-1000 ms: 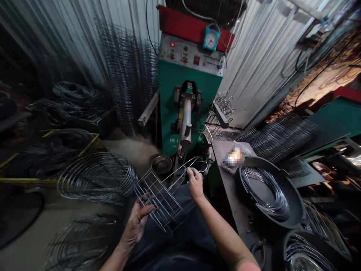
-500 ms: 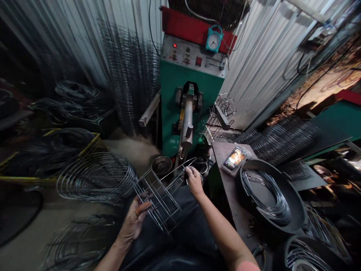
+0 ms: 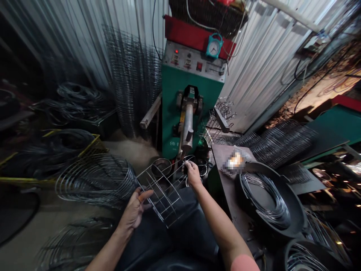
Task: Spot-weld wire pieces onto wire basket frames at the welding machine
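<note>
Both my hands hold a flat rectangular frame of welded steel wire (image 3: 163, 195) over my lap. My left hand (image 3: 133, 211) wraps its lower left edge, with the thumb lying across the wires. My right hand (image 3: 193, 174) grips the long wire ends at the far side, close to a green spot-welding machine (image 3: 188, 113). Its metal electrode arm stands just beyond my right hand. A small steel bowl (image 3: 161, 167) sits beneath the frame's far corner, partly seen through the wires.
A large pile of wire hoops (image 3: 96, 180) lies on the floor to my left. On the right, a dark workbench (image 3: 225, 180) carries a black pan of wire rings (image 3: 270, 210). Wire mesh (image 3: 132, 79) stands against the corrugated wall.
The frame has tilted and sits lower at its far end. My left hand has shifted up along its edge. The whole view has moved slightly as my head dipped.
</note>
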Action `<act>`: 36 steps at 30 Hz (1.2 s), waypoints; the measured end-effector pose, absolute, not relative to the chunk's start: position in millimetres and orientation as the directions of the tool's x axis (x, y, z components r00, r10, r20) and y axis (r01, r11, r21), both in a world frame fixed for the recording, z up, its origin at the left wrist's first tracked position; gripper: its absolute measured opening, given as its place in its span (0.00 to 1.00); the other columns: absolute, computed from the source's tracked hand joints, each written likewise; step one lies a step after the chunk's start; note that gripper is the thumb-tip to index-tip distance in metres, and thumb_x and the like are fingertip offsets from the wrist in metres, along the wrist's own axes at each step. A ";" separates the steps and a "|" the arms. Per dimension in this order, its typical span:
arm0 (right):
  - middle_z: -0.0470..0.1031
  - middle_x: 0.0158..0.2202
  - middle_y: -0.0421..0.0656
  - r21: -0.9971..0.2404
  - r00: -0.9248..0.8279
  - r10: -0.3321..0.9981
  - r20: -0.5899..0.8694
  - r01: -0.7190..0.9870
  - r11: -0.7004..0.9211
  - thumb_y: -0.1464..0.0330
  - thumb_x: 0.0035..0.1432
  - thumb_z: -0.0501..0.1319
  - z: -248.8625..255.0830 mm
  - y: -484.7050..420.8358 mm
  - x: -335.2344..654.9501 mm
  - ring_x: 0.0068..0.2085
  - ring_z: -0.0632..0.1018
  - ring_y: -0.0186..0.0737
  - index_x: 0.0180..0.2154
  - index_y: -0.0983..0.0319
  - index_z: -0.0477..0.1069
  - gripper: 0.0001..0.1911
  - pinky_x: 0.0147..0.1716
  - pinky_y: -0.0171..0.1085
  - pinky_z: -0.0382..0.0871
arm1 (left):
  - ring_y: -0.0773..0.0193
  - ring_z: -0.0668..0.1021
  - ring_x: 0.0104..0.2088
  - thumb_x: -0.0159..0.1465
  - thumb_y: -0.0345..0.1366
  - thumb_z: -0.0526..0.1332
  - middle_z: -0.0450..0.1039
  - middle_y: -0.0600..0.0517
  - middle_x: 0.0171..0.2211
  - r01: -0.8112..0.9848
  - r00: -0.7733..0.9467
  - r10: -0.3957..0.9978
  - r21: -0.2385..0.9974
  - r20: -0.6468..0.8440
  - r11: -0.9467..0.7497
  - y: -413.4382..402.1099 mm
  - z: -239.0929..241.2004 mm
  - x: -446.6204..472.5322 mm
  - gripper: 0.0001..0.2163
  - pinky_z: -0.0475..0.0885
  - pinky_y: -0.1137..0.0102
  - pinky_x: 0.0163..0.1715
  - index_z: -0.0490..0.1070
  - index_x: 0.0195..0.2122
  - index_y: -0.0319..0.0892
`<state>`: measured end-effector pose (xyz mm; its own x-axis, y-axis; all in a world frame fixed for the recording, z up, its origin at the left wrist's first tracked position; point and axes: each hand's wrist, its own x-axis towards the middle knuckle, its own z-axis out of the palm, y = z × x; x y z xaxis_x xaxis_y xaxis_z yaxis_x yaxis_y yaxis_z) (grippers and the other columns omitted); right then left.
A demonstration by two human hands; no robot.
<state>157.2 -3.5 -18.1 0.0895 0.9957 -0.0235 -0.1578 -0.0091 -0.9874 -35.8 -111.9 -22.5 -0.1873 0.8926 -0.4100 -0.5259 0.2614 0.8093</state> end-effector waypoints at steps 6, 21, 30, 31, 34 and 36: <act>0.66 0.20 0.37 -0.999 0.128 0.992 -0.024 0.039 -0.029 0.56 0.48 0.57 -11.6 -5.2 170.0 0.22 0.68 0.33 0.23 0.62 0.65 0.15 0.23 0.33 0.63 | 0.51 0.70 0.46 0.40 0.34 0.65 0.69 0.50 0.35 -0.475 -0.184 0.881 0.824 -0.435 0.308 -106.2 -32.4 -43.8 0.19 0.71 0.68 0.26 0.66 0.35 0.43; 0.74 0.32 0.43 -0.673 -0.088 0.872 0.482 0.600 0.432 0.65 0.56 0.57 -12.7 32.3 201.0 0.34 0.74 0.37 0.32 0.60 0.73 0.09 0.37 0.34 0.67 | 0.48 0.69 0.50 0.38 0.26 0.60 0.71 0.50 0.32 -0.515 -0.207 0.870 0.806 -0.447 0.291 -81.8 -32.3 -53.2 0.16 0.75 0.63 0.25 0.64 0.31 0.43; 0.75 0.31 0.44 -0.679 -0.089 0.887 0.453 0.611 0.408 0.62 0.56 0.56 1.0 23.6 203.1 0.34 0.75 0.39 0.31 0.61 0.74 0.11 0.37 0.36 0.67 | 0.54 0.74 0.40 0.40 0.30 0.65 0.69 0.51 0.32 -0.548 -0.146 0.880 0.778 -0.451 0.308 -79.1 -32.6 -54.4 0.14 0.74 0.62 0.24 0.65 0.28 0.41; 0.75 0.32 0.44 -0.692 -0.077 0.890 0.449 0.600 0.402 0.61 0.55 0.57 3.5 16.1 207.4 0.35 0.75 0.39 0.32 0.61 0.74 0.12 0.37 0.36 0.67 | 0.54 0.74 0.39 0.40 0.30 0.66 0.69 0.52 0.31 -0.554 -0.121 0.884 0.770 -0.451 0.317 -83.4 -34.6 -54.3 0.14 0.74 0.62 0.25 0.66 0.28 0.41; 0.76 0.38 0.45 -0.759 0.048 0.904 0.425 0.563 0.327 0.57 0.53 0.57 1.3 -21.7 228.9 0.39 0.75 0.42 0.38 0.62 0.73 0.17 0.41 0.39 0.67 | 0.56 0.74 0.37 0.41 0.31 0.66 0.70 0.51 0.32 -0.574 -0.059 0.894 0.748 -0.445 0.334 -102.8 -41.1 -58.3 0.14 0.74 0.63 0.27 0.67 0.30 0.42; 0.75 0.37 0.47 -0.806 0.218 0.897 0.384 0.554 0.210 0.55 0.55 0.53 -9.7 -51.7 249.6 0.39 0.74 0.44 0.41 0.63 0.72 0.21 0.39 0.41 0.67 | 0.56 0.74 0.36 0.43 0.32 0.66 0.71 0.50 0.33 -0.594 -0.037 0.902 0.735 -0.429 0.326 -120.0 -43.0 -65.1 0.15 0.73 0.65 0.27 0.68 0.34 0.43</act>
